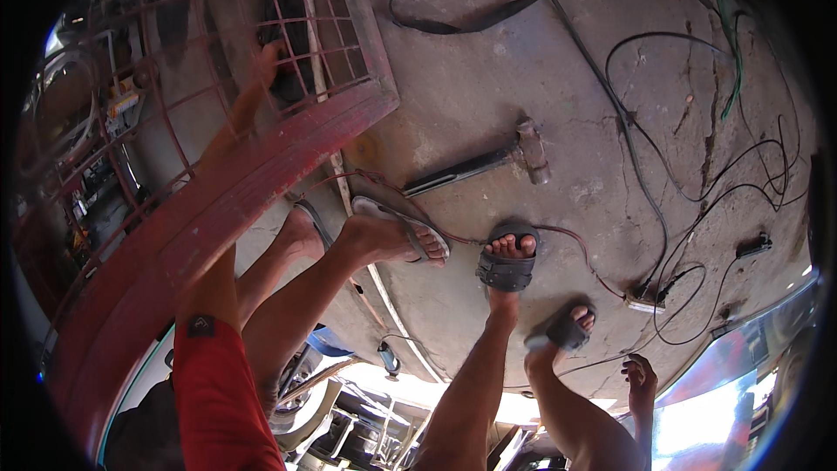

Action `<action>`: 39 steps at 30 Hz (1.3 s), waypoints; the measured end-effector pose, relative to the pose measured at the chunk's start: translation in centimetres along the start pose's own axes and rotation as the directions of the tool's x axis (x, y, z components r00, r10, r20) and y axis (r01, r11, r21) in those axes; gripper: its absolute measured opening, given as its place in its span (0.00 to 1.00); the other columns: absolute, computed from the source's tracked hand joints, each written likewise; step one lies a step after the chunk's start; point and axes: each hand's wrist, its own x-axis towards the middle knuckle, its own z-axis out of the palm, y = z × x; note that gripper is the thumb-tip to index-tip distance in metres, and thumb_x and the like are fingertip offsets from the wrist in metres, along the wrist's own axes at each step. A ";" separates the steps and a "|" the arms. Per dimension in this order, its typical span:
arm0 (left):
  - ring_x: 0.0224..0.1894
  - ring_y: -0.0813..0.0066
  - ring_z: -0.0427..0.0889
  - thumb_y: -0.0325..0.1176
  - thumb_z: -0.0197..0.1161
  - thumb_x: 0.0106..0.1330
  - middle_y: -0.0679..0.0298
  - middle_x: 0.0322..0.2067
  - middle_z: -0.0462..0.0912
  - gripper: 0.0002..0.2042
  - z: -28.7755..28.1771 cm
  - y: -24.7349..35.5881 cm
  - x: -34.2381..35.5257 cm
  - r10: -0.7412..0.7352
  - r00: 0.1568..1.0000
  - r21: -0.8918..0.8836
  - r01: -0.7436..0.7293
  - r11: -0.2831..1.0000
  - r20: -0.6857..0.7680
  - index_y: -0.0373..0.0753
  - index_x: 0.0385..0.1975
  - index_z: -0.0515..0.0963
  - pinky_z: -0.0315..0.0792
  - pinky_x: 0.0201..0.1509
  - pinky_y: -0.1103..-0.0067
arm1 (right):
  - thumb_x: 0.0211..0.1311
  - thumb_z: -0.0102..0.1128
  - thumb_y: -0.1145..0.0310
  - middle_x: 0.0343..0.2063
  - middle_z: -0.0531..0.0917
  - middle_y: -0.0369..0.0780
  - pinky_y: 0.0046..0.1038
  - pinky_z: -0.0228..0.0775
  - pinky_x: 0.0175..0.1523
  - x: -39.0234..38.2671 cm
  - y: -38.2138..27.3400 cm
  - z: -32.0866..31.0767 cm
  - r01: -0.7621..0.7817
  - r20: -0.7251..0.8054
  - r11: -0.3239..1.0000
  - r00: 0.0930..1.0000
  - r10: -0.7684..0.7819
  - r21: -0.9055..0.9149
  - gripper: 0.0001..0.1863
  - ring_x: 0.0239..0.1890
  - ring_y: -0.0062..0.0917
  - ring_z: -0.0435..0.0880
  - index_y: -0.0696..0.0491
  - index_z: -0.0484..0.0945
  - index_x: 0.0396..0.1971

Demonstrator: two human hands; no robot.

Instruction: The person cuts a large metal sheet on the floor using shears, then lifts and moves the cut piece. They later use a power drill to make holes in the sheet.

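My left arm, in a red short sleeve (225,397), reaches up behind a red metal frame (261,179) with a wire-grid panel. Through the grid I see my left hand (268,63) beside a dark object (292,83). The bars and shade hide its fingers, so its grip is unclear. At the lower right my right hand (641,372) hangs near a bare knee, fingers loosely bent and apart, with nothing visible in it. A hammer (531,153) with a dark handle lies on the concrete floor, to the right of the frame and apart from both hands.
Two feet in flip-flops (418,240) stand near the hammer; two feet in dark sandals (506,272) are to their right. Black cables (641,174) loop over the cracked floor at the right, joining a small socket block (643,303). A black strap (471,26) lies at the top.
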 end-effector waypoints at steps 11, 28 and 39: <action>0.40 0.63 0.83 0.40 0.55 0.54 0.52 0.41 0.83 0.23 4.4 -0.1 -14.5 -0.025 0.989 -0.436 0.088 0.896 0.148 0.30 0.46 0.76 0.78 0.49 0.70 | 0.69 0.54 0.69 0.39 0.84 0.43 0.29 0.72 0.46 -3.7 1.4 -2.4 0.232 -0.022 0.971 0.972 -0.234 -0.048 0.14 0.42 0.27 0.83 0.58 0.76 0.50; 0.36 0.63 0.85 0.33 0.53 0.51 0.52 0.38 0.84 0.20 18.4 2.1 -36.8 0.416 0.810 -0.692 0.577 -0.433 0.414 0.28 0.43 0.75 0.80 0.46 0.72 | 0.66 0.59 0.69 0.39 0.85 0.45 0.30 0.76 0.46 -10.6 -11.9 -1.2 0.472 0.095 0.878 0.873 -0.478 0.079 0.15 0.43 0.30 0.84 0.58 0.77 0.50; 0.57 0.66 0.71 0.31 0.58 0.56 0.56 0.55 0.72 0.30 13.5 17.7 -60.7 0.390 0.920 -0.970 -0.123 0.210 -0.033 0.29 0.61 0.63 0.61 0.64 0.74 | 0.59 0.64 0.45 0.53 0.76 0.40 0.31 0.72 0.55 -7.5 -14.2 10.3 -0.315 0.536 0.539 0.781 -0.321 0.781 0.42 0.52 0.27 0.78 0.54 0.59 0.65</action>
